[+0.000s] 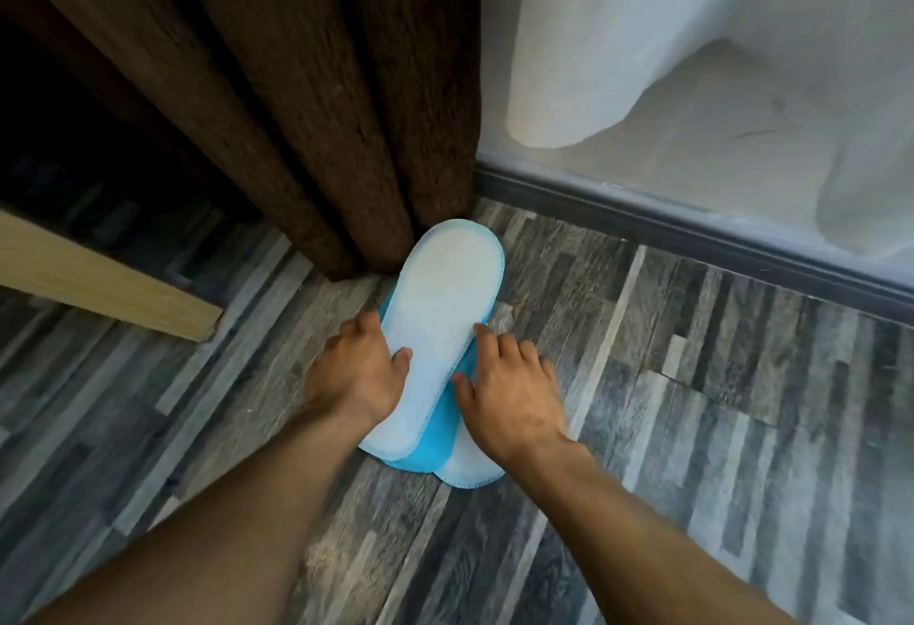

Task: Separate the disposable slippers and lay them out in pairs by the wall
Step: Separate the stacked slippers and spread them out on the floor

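A stack of blue disposable slippers lies on the grey wood-pattern floor, toes toward the brown curtain. The top slipper [440, 327] is sole-up, pale white with a blue stitched rim. A second slipper [467, 461] pokes out beneath it at the near end, angled right. My left hand [358, 367] rests on the top slipper's left edge, thumb on the sole. On the right edge my right hand [509, 392] lies with fingers spread, touching both slippers. Whether either hand actually grips a slipper is not clear.
A dark brown curtain [297, 105] hangs just behind the slippers. A dark baseboard [692, 233] runs along a glass wall with a sheer white curtain [618, 45] to the right. A light wooden furniture edge [99, 283] sits at left. Bare floor [692, 402] stretches to the right.
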